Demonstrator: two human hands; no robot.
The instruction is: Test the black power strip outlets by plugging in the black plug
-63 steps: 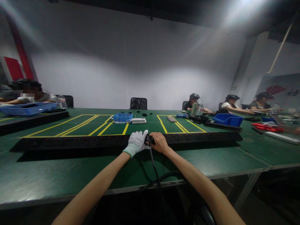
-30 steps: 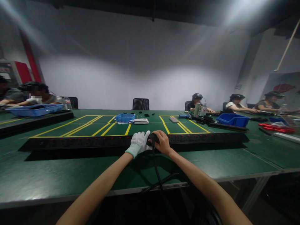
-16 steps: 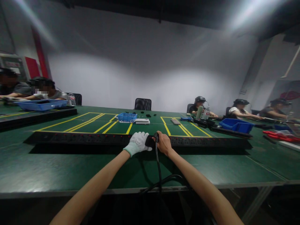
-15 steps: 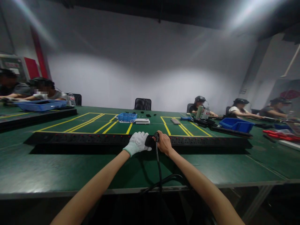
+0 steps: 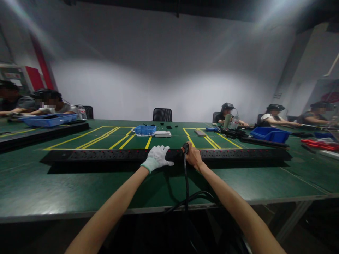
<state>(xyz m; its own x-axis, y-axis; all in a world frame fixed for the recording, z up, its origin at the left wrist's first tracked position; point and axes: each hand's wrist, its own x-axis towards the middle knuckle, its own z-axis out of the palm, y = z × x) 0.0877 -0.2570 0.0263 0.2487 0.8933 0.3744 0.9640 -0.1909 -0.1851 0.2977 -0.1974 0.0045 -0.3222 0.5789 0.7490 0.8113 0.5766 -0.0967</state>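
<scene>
A long black power strip (image 5: 100, 154) with a row of sockets and small red lights lies across the green table (image 5: 66, 187). My left hand (image 5: 158, 157), in a white glove, rests on the strip's middle with fingers curled over it. My bare right hand (image 5: 192, 156) is closed round a black plug (image 5: 185, 147) held at the strip just right of the glove. The plug's black cable (image 5: 186, 183) hangs down over the table's near edge.
Beyond the strip are yellow floor-style markings, a small blue tray (image 5: 145, 129) and a white device (image 5: 162, 134). Blue bins (image 5: 270, 134) and black strips lie to the right and left. Several people sit at the far sides; an empty chair (image 5: 162, 114) stands opposite.
My right hand and the plug have shifted a little to the right along the strip, leaving a gap from the gloved hand. The view has drifted slightly.
</scene>
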